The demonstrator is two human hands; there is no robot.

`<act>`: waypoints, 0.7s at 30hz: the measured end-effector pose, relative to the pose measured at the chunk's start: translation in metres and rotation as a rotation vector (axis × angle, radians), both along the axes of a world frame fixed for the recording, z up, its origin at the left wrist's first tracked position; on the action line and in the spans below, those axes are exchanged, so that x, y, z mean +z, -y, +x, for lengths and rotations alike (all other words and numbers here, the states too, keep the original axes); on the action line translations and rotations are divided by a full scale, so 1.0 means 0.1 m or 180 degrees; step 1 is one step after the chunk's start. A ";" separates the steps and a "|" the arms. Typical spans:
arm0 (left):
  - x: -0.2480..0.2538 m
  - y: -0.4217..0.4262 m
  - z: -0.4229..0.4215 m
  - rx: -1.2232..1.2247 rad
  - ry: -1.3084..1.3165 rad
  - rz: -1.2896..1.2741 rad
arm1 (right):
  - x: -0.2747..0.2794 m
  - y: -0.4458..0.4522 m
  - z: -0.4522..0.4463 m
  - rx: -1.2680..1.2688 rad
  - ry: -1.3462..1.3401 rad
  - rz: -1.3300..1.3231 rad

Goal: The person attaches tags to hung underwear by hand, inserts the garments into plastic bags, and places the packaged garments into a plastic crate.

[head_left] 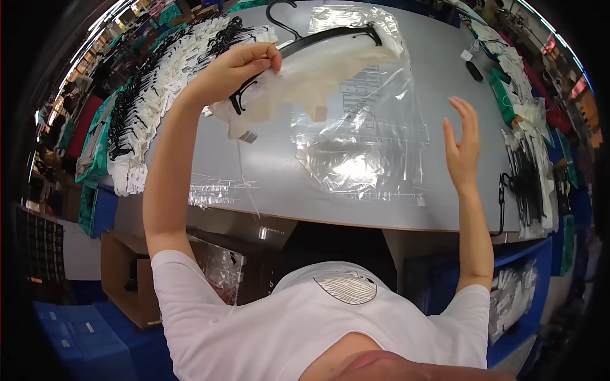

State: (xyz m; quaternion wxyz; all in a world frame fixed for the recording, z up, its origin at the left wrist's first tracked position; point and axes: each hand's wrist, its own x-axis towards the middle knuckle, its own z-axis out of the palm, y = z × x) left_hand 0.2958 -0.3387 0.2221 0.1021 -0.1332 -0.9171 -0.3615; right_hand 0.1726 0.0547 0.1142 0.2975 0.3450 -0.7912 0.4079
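Note:
My left hand (254,62) is closed, its fingertips pinching a sheer whitish garment (295,86) at its top edge, close to a black clip hanger (321,38). The garment lies slanted on the grey table (267,178), with the hanger along its upper edge and a small printed label (248,136) at its lower left. Under and beside it lies a clear plastic bag (356,152) with printed text. To the right of the bag, my right hand (464,143) is raised over the table, fingers apart, holding nothing.
Many white garments on black hangers (152,89) are piled along the left side. At the right edge lie black hangers (527,174) and a green item (502,95). Below the table are a cardboard box (124,276) and a blue bin (540,279) holding packaged items.

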 end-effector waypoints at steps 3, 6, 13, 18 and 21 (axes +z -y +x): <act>0.08 -0.36 0.08 -0.0252 0.0177 -0.0202 | 0.58 0.21 0.13 0.0386 -0.0406 0.0189; 0.11 -0.75 0.17 -0.0368 0.0410 -0.0397 | 0.86 0.23 0.10 0.0815 0.0341 0.0436; -0.12 -0.64 0.39 -0.0130 0.1192 0.0112 | 0.79 -0.25 0.10 0.1627 0.2333 0.0780; -0.53 -0.43 0.49 0.0114 0.1199 0.0833 | 0.67 -0.34 0.07 0.1620 0.2686 0.0288; -0.69 -0.51 0.55 0.0501 0.0594 0.1988 | 0.61 -0.36 0.13 0.1532 0.2986 -0.0161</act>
